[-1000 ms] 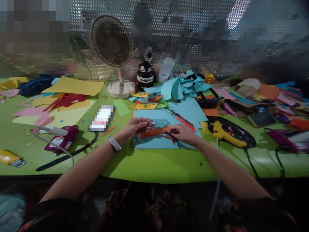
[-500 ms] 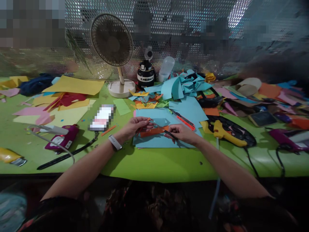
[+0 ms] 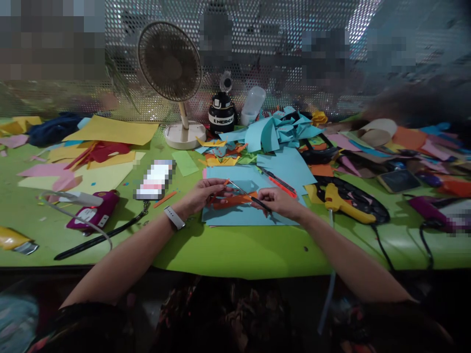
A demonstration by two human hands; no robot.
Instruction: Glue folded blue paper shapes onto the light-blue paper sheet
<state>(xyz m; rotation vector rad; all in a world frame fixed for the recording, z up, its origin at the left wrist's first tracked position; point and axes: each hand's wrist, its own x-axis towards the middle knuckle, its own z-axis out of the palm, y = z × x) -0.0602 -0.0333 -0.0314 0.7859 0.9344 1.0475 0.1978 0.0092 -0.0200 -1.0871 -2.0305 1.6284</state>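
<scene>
One left hand pinching orange scrap, right hand gripping slim tool, red cutter, fan beyond

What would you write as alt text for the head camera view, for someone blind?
A person's right hand holds a dark-handled tool, its tip beside an orange scrap in the left hand, above blue paper on a green table. A cutter and yellow glue gun lie rightward; a fan stands behind.
</scene>
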